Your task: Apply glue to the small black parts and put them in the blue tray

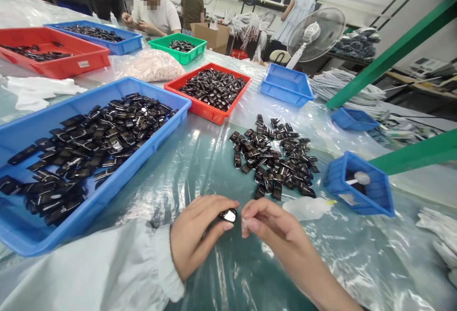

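Between the thumb and fingers of my left hand (202,232) is a glossy black piece (228,215), its shiny end facing right. My right hand (273,227) is close beside it, thumb and fingertips pinched together; anything between them is too small to make out. The two hands do not touch. Just beyond them lies a loose pile of black pieces (273,156) on the plastic-covered table (210,158). A translucent bottle (309,207) with a yellowish tip lies by my right hand. At the left, a large blue tray (157,144) holds many similar black pieces.
Farther back are a red tray (221,116) of black parts, a green tray (185,57), a bag of small pale parts (150,65) and a blue tray (287,85). A small blue bin (360,182) stands at the right, near green bars (396,56). People are in the background.
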`<state>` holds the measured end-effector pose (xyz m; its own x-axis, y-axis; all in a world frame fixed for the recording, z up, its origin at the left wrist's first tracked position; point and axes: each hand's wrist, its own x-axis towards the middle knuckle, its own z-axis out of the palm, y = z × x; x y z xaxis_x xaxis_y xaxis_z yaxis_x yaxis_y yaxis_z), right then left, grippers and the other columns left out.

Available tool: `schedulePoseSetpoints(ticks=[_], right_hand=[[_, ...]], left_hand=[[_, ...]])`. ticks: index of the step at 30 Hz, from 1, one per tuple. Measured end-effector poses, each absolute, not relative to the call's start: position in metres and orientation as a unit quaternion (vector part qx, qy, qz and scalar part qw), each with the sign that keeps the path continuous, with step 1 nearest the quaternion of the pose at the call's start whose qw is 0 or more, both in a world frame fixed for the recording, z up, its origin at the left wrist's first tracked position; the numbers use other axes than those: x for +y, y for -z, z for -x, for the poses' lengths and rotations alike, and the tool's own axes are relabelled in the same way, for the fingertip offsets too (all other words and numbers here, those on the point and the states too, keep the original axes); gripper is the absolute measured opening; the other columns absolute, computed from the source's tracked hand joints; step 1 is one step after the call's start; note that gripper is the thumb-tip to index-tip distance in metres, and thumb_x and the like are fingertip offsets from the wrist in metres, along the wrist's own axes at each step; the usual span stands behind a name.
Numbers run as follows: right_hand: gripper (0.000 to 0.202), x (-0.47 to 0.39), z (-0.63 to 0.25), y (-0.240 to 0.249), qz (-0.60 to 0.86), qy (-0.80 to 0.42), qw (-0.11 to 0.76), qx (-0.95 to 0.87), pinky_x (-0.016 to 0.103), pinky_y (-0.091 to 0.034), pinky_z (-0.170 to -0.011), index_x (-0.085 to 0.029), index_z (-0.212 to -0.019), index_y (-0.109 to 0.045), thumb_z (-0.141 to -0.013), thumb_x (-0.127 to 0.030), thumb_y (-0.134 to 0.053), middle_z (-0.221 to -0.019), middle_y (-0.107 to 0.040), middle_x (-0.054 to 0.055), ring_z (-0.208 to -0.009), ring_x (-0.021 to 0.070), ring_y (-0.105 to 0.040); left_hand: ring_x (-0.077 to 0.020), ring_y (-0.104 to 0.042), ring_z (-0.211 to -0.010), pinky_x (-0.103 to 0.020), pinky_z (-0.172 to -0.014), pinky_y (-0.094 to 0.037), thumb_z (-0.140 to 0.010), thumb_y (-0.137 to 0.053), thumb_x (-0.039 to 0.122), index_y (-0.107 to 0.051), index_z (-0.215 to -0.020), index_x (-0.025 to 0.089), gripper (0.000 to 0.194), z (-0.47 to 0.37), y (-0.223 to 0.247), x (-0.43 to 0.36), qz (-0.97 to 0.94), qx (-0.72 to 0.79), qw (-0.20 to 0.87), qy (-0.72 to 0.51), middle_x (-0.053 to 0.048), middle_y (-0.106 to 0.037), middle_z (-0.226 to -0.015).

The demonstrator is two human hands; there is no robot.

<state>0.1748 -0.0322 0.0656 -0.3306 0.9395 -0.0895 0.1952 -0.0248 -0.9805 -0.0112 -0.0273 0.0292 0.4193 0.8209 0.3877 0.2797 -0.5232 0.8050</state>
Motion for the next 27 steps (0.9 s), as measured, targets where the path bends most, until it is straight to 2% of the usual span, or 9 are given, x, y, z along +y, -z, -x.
schedulePoseSetpoints(ticks=[4, 9, 11, 15, 18, 23, 25, 27], right_hand=[[0.011, -0.031, -0.170, -0.063, 0.464, -0.602, 0.348, -0.548, 0.023, -0.046, -0.067, -0.023, -0.081, -0.059, -0.085, -0.033, -0.058, -0.068, -0.056, -0.004, -0.067, 0.0112, -0.056], [0.015, -0.031, -0.169, -0.063, 0.461, -0.640, 0.355, -0.502, 0.026, -0.046, -0.069, -0.022, -0.080, -0.058, -0.082, -0.036, -0.062, -0.069, -0.056, -0.003, -0.067, 0.0123, -0.056], [0.017, -0.031, -0.169, -0.063, 0.457, -0.658, 0.351, -0.485, 0.029, -0.047, -0.071, -0.023, -0.086, -0.057, -0.080, -0.038, -0.064, -0.072, -0.058, -0.003, -0.069, 0.0132, -0.058], [0.037, -0.031, -0.171, -0.059, 0.436, -0.696, 0.338, -0.460, 0.032, -0.050, -0.072, -0.025, -0.109, -0.054, -0.077, -0.038, -0.068, -0.074, -0.061, -0.003, -0.069, 0.0139, -0.061], [0.035, -0.030, -0.170, -0.054, 0.422, -0.704, 0.340, -0.459, 0.029, -0.052, -0.066, -0.025, -0.109, -0.057, -0.078, -0.037, -0.067, -0.078, -0.063, -0.002, -0.066, 0.0124, -0.061], [0.025, -0.034, -0.168, -0.055, 0.416, -0.640, 0.390, -0.514, 0.026, -0.053, -0.056, -0.024, -0.097, -0.064, -0.075, -0.036, -0.070, -0.075, -0.064, -0.001, -0.063, 0.0127, -0.061], [0.022, -0.041, -0.173, -0.063, 0.407, -0.584, 0.428, -0.557, 0.029, -0.053, -0.058, -0.027, -0.097, -0.065, -0.076, -0.032, -0.069, -0.076, -0.065, 0.000, -0.066, 0.0150, -0.062], [0.025, -0.049, -0.185, -0.073, 0.402, -0.477, 0.471, -0.624, 0.034, -0.053, -0.066, -0.031, -0.102, -0.065, -0.079, -0.021, -0.066, -0.083, -0.065, 0.001, -0.073, 0.0174, -0.061]], left_hand=[[-0.0174, -0.057, -0.096, -0.028, -0.082, -0.042, -0.094, -0.044, 0.016, -0.049, -0.118, 0.021, 0.025, 0.011, -0.030, -0.026, -0.783, 0.335, 0.337, -0.400, -0.005, -0.061, -0.105], [-0.0171, -0.056, -0.083, -0.028, -0.076, -0.045, -0.097, -0.040, 0.023, -0.051, -0.113, 0.017, 0.020, 0.010, -0.030, -0.027, -0.793, 0.321, 0.325, -0.404, -0.006, -0.062, -0.095], [-0.0176, -0.056, -0.082, -0.028, -0.074, -0.045, -0.098, -0.038, 0.026, -0.050, -0.113, 0.017, 0.021, 0.009, -0.030, -0.029, -0.800, 0.312, 0.310, -0.407, -0.007, -0.062, -0.095], [-0.0183, -0.055, -0.073, -0.030, -0.064, -0.045, -0.098, -0.035, 0.026, -0.049, -0.113, 0.016, 0.022, 0.009, -0.030, -0.032, -0.820, 0.313, 0.248, -0.411, -0.008, -0.065, -0.094], [-0.0180, -0.052, -0.068, -0.029, -0.059, -0.044, -0.098, -0.037, 0.024, -0.049, -0.112, 0.015, 0.021, 0.007, -0.027, -0.035, -0.833, 0.319, 0.212, -0.400, -0.008, -0.064, -0.088], [-0.0188, -0.053, -0.068, -0.028, -0.058, -0.043, -0.099, -0.033, 0.029, -0.047, -0.118, 0.018, 0.026, 0.006, -0.037, -0.041, -0.848, 0.337, 0.142, -0.384, -0.007, -0.063, -0.084], [-0.0197, -0.053, -0.071, -0.029, -0.061, -0.043, -0.099, -0.032, 0.028, -0.047, -0.122, 0.019, 0.029, 0.016, -0.056, -0.036, -0.843, 0.361, 0.054, -0.395, -0.007, -0.062, -0.086], [-0.0252, -0.054, -0.086, -0.038, -0.075, -0.041, -0.097, -0.034, 0.023, -0.044, -0.130, 0.022, 0.035, 0.035, -0.078, -0.026, -0.797, 0.439, -0.086, -0.405, -0.010, -0.060, -0.098]])
